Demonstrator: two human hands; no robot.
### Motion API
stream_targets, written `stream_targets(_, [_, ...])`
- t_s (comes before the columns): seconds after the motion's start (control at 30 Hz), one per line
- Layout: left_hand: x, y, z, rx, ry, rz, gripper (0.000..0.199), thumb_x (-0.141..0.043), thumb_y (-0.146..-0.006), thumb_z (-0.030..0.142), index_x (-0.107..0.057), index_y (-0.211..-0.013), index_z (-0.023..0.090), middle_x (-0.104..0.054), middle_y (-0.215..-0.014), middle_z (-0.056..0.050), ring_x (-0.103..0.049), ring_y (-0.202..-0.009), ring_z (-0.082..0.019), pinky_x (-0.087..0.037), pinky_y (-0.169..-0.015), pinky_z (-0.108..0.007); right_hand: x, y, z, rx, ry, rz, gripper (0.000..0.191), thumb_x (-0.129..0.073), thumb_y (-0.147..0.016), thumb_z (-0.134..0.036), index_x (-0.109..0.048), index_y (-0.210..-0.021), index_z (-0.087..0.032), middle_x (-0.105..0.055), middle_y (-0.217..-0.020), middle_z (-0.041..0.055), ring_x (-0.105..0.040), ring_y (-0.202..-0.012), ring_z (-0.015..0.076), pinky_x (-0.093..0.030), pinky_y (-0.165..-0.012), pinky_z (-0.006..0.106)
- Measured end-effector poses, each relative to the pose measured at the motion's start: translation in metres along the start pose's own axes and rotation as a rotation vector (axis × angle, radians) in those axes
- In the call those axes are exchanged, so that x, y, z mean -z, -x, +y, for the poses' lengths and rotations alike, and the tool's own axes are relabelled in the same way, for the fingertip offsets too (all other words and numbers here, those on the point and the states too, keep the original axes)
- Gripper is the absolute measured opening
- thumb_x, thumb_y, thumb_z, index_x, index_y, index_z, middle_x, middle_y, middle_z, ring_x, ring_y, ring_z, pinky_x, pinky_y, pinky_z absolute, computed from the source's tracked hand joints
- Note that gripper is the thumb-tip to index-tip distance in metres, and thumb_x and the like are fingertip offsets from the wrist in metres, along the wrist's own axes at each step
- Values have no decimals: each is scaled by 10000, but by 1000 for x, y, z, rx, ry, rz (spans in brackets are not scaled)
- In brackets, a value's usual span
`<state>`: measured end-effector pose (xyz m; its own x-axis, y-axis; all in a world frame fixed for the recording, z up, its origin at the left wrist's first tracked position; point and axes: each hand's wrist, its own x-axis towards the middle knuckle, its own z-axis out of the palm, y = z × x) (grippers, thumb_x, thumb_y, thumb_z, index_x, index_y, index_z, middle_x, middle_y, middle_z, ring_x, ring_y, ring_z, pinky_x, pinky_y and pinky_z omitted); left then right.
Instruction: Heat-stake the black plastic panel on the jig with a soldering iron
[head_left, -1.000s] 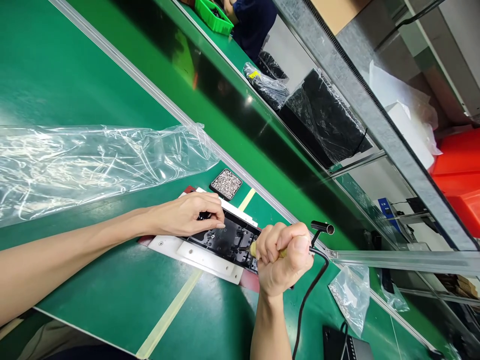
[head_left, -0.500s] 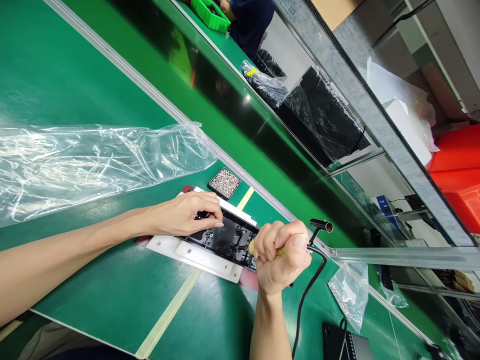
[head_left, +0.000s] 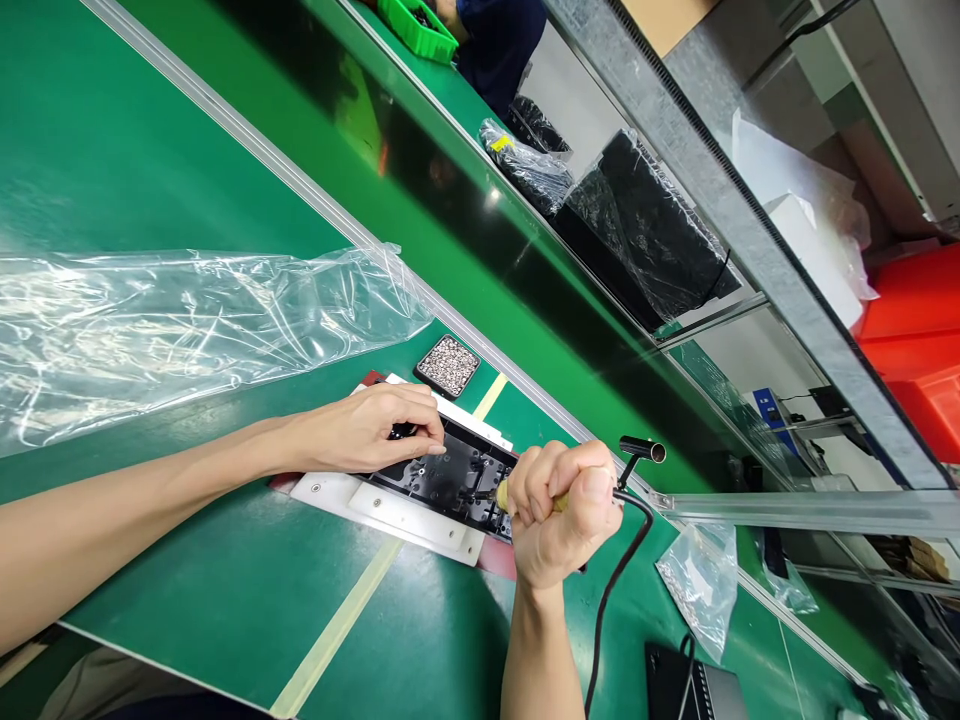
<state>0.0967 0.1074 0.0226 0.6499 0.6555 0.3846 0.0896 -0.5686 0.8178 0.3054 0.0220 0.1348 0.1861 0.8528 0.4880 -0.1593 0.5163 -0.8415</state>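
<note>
"two bare arms [head_left: 150, 510] reach over the smooth green bench [head_left: 225, 590], yes? how do they stand?"

"the left one is long and almost straight, rising a little toward the wrist. the right one stands steep, up from the bottom edge."

"and around them, the biggest first?"

"a clear plastic bag [head_left: 225, 320], glossy and much wrinkled, lies at the left. then comes the white fixture [head_left: 412, 520], flat, with dark red at two ends. in it sits the black part [head_left: 442, 480], a long shallow shell with small raised posts."

"please, the hands?"

"the left hand [head_left: 386, 425] lies across one end of the black part, fingers bent and half open; i cannot tell whether it grips something. the right hand [head_left: 566, 510] is a closed fist around the yellowish handle of a corded tool [head_left: 504, 495], whose shaft points into the black part."

"and the smallest?"

"just beside the fixture, a square dark tray [head_left: 435, 386], filled with tiny shiny pieces [head_left: 448, 364], grainy like gravel."
</note>
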Motion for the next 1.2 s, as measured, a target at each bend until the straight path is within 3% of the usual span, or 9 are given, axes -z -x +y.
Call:
stream_targets(0.23, [7, -3, 11, 29, -10, -56, 270, -703, -1188, 332, -851, -988, 226, -817, -959, -2, -672, -945, -183, -478, -911, -306, 1, 1, 1, 0, -17, 5, 523, -669, -1182, -405, -463, -735, -229, -300, -530, -102, -247, -415, 60, -338, -386, 133])
stream_targets(1.2, [8, -3, 11, 25, -19, -54, 273, -694, -1194, 337, -864, -1006, 235, -828, -970, -22, -692, -942, -192, -503, -899, -307, 0, 2, 0, 16, 14, 14, 526, -660, -1187, -418, -455, -738, -236, -297, -525, -114, -221, -414, 63, -328, -379, 140])
